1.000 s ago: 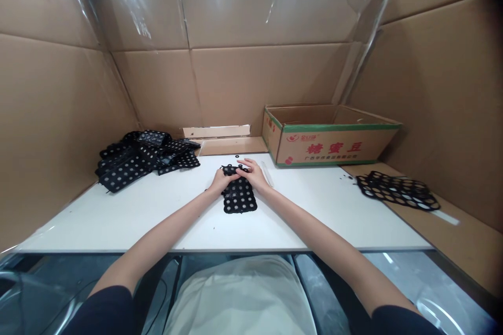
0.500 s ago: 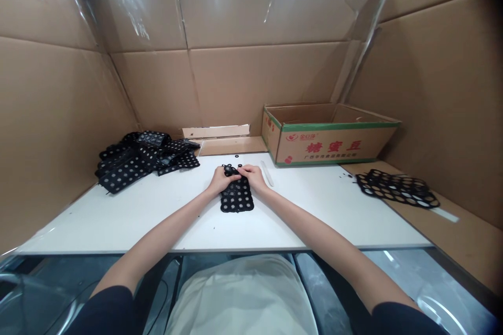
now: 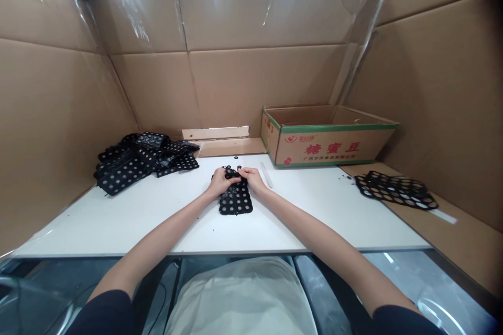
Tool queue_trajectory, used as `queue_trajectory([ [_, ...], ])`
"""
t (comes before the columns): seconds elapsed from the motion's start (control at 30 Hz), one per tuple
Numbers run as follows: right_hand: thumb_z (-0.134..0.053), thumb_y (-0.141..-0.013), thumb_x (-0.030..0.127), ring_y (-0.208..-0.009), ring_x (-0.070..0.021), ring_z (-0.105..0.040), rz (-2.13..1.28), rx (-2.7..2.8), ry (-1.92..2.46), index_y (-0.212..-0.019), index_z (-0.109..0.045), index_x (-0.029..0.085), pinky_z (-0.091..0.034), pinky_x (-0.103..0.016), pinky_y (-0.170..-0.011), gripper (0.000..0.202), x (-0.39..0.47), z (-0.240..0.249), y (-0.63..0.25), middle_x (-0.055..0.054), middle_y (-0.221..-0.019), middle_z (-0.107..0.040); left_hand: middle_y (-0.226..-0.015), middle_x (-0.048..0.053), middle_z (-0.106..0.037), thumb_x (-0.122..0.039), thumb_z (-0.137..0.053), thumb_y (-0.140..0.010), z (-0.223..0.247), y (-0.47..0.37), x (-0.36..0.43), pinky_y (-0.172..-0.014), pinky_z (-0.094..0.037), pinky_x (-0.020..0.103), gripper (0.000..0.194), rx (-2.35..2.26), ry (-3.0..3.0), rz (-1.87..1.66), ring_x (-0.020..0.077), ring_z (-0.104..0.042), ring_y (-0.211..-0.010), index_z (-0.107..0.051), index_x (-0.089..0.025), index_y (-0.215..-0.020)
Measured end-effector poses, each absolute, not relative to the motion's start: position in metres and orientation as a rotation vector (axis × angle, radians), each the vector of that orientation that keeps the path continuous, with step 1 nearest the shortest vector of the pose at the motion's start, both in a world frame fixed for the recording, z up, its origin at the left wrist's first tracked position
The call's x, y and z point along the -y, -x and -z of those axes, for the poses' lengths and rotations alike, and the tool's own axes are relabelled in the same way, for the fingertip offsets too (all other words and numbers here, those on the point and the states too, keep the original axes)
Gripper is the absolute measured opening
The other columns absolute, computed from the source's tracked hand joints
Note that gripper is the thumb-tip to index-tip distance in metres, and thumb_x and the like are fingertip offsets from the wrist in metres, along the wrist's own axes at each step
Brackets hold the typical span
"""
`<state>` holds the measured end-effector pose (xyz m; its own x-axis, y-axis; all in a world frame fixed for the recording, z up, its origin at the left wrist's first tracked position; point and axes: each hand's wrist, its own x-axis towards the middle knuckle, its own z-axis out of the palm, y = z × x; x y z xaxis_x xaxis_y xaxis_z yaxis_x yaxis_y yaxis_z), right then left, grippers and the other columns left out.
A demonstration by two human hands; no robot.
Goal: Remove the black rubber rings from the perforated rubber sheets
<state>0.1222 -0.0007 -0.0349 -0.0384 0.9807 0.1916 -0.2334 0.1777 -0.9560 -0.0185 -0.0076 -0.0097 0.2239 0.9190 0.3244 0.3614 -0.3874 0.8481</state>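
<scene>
A small black sheet with rows of pale round dots (image 3: 236, 203) lies on the white table in front of me. My left hand (image 3: 220, 182) is closed on its upper left part, thumb pressed across the top. At the upper right corner, my right hand (image 3: 252, 178) pinches the sheet's edge between thumb and fingers. Small black rings (image 3: 239, 167) sit at the sheet's far edge, close to the fingertips. Another loose black ring (image 3: 236, 157) lies farther back. Just right of my right hand rests a thin whitish tool (image 3: 266, 175), its kind unclear.
A heap of black dotted sheets (image 3: 129, 167) is at the back left. An open cardboard box (image 3: 330, 144) with green edging stands at the back right. Black netting with large holes (image 3: 395, 188) lies on cardboard at the right. Cardboard walls (image 3: 236, 84) enclose the table (image 3: 149, 220).
The sheet's upper left part is bent differently under my left hand, and its thumb has shifted slightly. My right hand stays at the upper right corner. The whole view has shifted slightly.
</scene>
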Motion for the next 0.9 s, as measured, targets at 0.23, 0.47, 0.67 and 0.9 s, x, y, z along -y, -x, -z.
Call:
queue_trajectory([
  [0.23, -0.069, -0.055, 0.049, -0.057, -0.0107, -0.042, -1.257, 1.151, 0.900, -0.053, -0.055, 0.016, -0.030, -0.025, -0.059, 0.037, 0.005, 0.031, -0.122, 0.002, -0.054, -0.052, -0.051, -0.003, -0.050, -0.036, -0.073, -0.058, 0.008, 0.019, 0.009, -0.051, -0.031, 0.023, 0.031, -1.173, -1.878, -1.131, 0.0114, -0.044, -0.051, -0.052, -0.015, -0.050],
  [0.47, -0.068, -0.056, 0.053, -0.052, -0.0097, -0.039, -1.311, 1.054, 0.886, -0.052, -0.050, 0.017, -0.029, -0.025, -0.056, 0.041, 0.005, 0.030, -0.121, 0.003, -0.052, -0.050, -0.046, -0.005, -0.040, -0.038, -0.076, -0.055, 0.004, 0.014, 0.017, -0.050, -0.026, 0.023, 0.042, -1.187, -1.943, -1.113, 0.0089, -0.035, -0.048, -0.041, -0.017, -0.043],
  [0.67, -0.065, -0.059, 0.057, -0.049, -0.0080, -0.033, -1.238, 1.079, 0.947, -0.049, -0.041, 0.018, -0.024, -0.024, -0.051, 0.047, 0.004, 0.031, -0.123, 0.005, -0.047, -0.040, -0.046, -0.005, -0.040, -0.043, -0.072, -0.059, 0.007, 0.013, 0.016, -0.049, -0.027, 0.023, 0.046, -1.118, -2.054, -1.056, 0.0081, -0.034, -0.049, -0.038, -0.016, -0.044],
  [0.9, -0.063, -0.061, 0.059, -0.045, -0.0080, -0.033, -1.193, 1.036, 1.019, -0.048, -0.040, 0.019, -0.025, -0.025, -0.048, 0.048, 0.003, 0.033, -0.123, 0.005, -0.044, -0.040, -0.051, -0.001, -0.053, -0.033, -0.069, -0.067, 0.004, 0.012, 0.019, -0.055, -0.035, 0.024, 0.031, -1.099, -2.273, -0.978, 0.0105, -0.044, -0.052, -0.053, -0.013, -0.051],
])
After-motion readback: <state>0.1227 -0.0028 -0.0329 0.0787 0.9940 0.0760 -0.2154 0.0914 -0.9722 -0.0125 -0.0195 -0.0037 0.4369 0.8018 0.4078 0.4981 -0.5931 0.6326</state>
